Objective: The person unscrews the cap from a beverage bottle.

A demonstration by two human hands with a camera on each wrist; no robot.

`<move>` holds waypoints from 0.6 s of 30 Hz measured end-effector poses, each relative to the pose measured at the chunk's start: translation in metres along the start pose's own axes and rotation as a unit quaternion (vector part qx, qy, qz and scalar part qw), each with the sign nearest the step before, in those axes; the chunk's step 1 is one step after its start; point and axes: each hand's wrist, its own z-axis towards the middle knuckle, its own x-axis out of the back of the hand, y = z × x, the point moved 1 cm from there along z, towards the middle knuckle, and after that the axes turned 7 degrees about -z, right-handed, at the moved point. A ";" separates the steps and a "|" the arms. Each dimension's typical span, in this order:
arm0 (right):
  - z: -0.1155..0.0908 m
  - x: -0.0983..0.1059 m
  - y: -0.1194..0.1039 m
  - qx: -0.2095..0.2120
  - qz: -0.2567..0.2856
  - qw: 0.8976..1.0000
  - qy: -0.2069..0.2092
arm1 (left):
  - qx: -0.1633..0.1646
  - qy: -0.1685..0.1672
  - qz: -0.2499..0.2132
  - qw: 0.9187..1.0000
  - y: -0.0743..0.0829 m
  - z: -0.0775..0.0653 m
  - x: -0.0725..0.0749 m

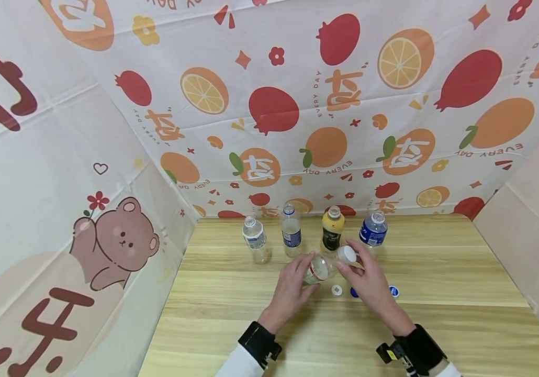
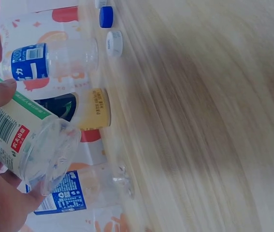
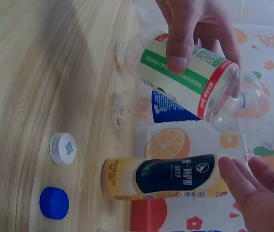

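My left hand [image 1: 293,283] grips a clear plastic bottle [image 3: 185,77] with a white, green and red label, held tilted above the table with its neck toward the right. At that neck is a white cap [image 1: 347,254], which my right hand [image 1: 368,275] pinches between thumb and fingers. In the right wrist view the cap is almost out of frame, past the fingers [image 3: 245,181]. Behind the hands stands a yellow bottle [image 1: 333,225] with a dark label, and a clear bottle with a blue label [image 1: 373,230] is just beyond my right hand.
Two more clear bottles stand at the back left, one with a pale label [image 1: 255,241] and one with a blue label [image 1: 291,235]. On the wooden table [image 1: 232,303] lie a white cap [image 3: 63,148], a blue cap [image 3: 54,203] and a blue-and-white cap [image 1: 394,291]. Printed cloth [image 1: 232,125] hangs behind.
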 end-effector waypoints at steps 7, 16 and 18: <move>-0.001 0.003 0.003 0.038 -0.054 0.998 0.022 | 0.012 -0.007 0.002 1.000 -0.003 -0.004 0.001; 0.003 0.004 0.002 0.057 -0.133 0.988 0.054 | 0.009 -0.003 0.018 1.000 -0.007 -0.008 0.001; 0.004 0.004 0.001 0.051 -0.141 0.987 0.055 | 0.002 0.003 0.020 1.000 -0.007 -0.009 0.000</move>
